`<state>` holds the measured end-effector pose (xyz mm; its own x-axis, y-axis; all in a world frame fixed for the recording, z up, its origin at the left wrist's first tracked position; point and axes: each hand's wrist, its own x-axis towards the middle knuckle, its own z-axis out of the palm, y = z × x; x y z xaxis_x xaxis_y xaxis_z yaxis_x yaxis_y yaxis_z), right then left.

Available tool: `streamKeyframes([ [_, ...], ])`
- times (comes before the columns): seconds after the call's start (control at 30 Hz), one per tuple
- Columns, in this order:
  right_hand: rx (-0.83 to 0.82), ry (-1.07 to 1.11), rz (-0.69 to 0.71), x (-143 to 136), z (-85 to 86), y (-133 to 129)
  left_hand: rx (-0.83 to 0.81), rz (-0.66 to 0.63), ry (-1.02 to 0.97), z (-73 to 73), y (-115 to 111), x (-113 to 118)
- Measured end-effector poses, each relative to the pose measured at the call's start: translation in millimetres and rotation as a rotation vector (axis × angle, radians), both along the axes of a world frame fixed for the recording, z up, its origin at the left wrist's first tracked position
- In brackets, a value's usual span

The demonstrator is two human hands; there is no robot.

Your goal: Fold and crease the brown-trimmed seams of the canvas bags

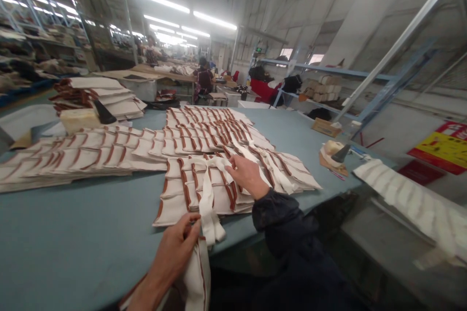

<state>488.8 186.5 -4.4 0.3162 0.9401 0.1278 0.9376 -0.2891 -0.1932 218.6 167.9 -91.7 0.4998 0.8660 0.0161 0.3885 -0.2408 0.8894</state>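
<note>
My right hand (250, 175) reaches over the nearest stack of cream fabric pieces (178, 204), which have brown edging. Its thumb and fingers pinch a white fabric strip (207, 194). That strip trails over the stack, and its folded end rests by the table's front edge. Lower down, my left hand (177, 243) is closed, thumb against fingers, at the top of another cream fabric piece (199, 274) with a brown edge. The fingers partly hide where they grip it. More white strips (279, 175) lie across the pieces right of my right hand.
Overlapping rows of cream pieces (98, 150) run left across the blue-green table (91, 233). A taller pile (109, 92) stands back left. At right are a tape roll (332, 150), a cardboard box (326, 127) and a lower surface bearing a cream stack (408, 199). A person (203, 77) sits farther back.
</note>
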Motion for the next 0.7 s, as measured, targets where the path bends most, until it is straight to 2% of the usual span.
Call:
streamKeyframes([
  [0.17,0.003,-0.093,0.185,8,2.3,39,0.076,-0.084,0.113,-10.8,8,9],
  [0.33,-0.076,-0.177,0.286,6,-13.5,77,0.160,-0.121,0.239,-33.3,12,12],
  [0.53,-0.195,-0.222,0.253,10,-31.1,105,0.143,-0.152,0.391,-46.7,14,16],
  [0.7,-0.194,-0.203,0.146,11,-27.7,116,0.174,-0.178,0.518,-45.5,13,20],
])
